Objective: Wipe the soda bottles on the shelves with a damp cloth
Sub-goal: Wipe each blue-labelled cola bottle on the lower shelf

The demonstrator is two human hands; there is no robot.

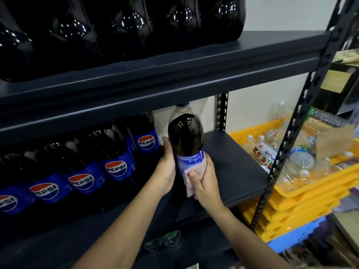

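On the middle shelf (233, 158), at the right end of the row of soda bottles, one bottle (185, 136) stands upright between the two hands. Its long axis runs straight up and down, with the blue cap (182, 105) close under the edge of the upper shelf (174, 74). The bottle is a little nearer to the person than its neighbours, and its label is turned so that the back side faces the camera.

The left hand (167, 167) lies on the left side of the bottle, fingers curved round the dark body just above and beside the label, so it holds the bottle steady. The right hand (204, 179) is on the right and near side, and it presses a pale pink cloth (191, 183) against the label and the part below it. The thumb lies over the cloth, and the other fingers wrap round the right side of the bottle. Both hands are therefore closed on the same bottle, with only the bottle between them.

I judge that the wiping will go along the upright axis or round it, and the right hand, which has the cloth, is the one to move. The shoulder and neck above the label are not covered by the cloth now.

To the left, the other bottles (116, 167) stand in a row with the logo to the front. To the right of the rack, yellow crates (291, 191) hold clear plastic bottles.
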